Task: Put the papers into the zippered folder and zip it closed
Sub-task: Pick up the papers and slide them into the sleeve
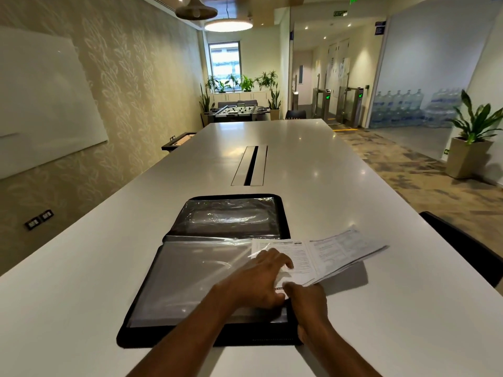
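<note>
1. Right hand (309, 303): positioned at the near right corner of the open folder (174, 284). The fingers curl around the near edge of the papers (324, 254) and grip it. The forearm enters from the bottom of the view.
2. Left hand (258, 281): positioned just to the left of the right hand, almost touching it. The fingers are spread and pressed flat on the papers, above the folder's near panel. It does not grip anything.
3. Folder: black, with a zip border, lying fully open on the white table (81, 308). The near panel carries clear plastic sleeves. The far panel (228, 216) also shows clear plastic and lies flat beyond the spine.
4. Papers: a small stack of printed sheets. The left portion rests on the right side of the near panel. The right portion extends past the folder's right edge, fans out and sits slightly raised above the table, casting a shadow beneath it.
5. Table: long, white and glossy. A metal cable slot (250, 165) is set into the centre line, beyond the folder.
6. Chair (462, 246): dark, at the right edge of the table.
7. Whiteboard (46, 102): mounted on the left wall.
8. Potted plant (472, 137): on the floor to the right.
9. Football table (236, 111): beyond the far end of the table, with more plants and a window (225, 62) behind it.
</note>
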`<state>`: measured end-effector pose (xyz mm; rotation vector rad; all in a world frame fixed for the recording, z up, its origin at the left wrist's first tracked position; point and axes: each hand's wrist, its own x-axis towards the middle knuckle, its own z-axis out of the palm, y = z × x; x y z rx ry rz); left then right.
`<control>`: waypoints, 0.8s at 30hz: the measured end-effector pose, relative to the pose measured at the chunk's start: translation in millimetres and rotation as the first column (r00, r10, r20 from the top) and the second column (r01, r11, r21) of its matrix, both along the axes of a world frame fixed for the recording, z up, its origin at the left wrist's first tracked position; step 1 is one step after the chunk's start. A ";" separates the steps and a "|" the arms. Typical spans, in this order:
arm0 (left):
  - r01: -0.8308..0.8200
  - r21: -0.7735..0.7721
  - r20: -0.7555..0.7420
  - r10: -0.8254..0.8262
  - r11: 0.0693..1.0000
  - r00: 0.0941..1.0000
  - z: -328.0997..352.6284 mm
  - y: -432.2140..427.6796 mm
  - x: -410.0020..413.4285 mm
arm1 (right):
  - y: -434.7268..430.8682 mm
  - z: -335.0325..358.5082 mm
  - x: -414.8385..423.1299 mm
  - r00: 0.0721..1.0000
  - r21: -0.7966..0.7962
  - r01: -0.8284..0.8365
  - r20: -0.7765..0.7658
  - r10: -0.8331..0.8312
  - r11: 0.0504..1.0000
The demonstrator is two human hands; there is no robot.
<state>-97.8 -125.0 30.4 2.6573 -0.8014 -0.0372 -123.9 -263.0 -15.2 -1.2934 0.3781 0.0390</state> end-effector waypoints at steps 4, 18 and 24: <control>-0.071 0.187 -0.050 0.082 0.980 0.995 -15.6 15.4 -10.1 | -2.7 3.4 -0.2 1.000 -0.003 0.011 -0.005 -0.011 1.000; -0.253 0.092 0.304 0.215 0.963 0.928 -42.6 -8.1 -20.3 | -71.5 24.7 22.9 0.930 0.075 0.368 -0.044 -0.366 0.927; -0.197 0.088 0.320 0.160 0.976 0.934 -39.7 -34.1 -20.5 | -31.6 23.6 6.5 0.974 -0.002 0.221 0.048 -0.221 0.975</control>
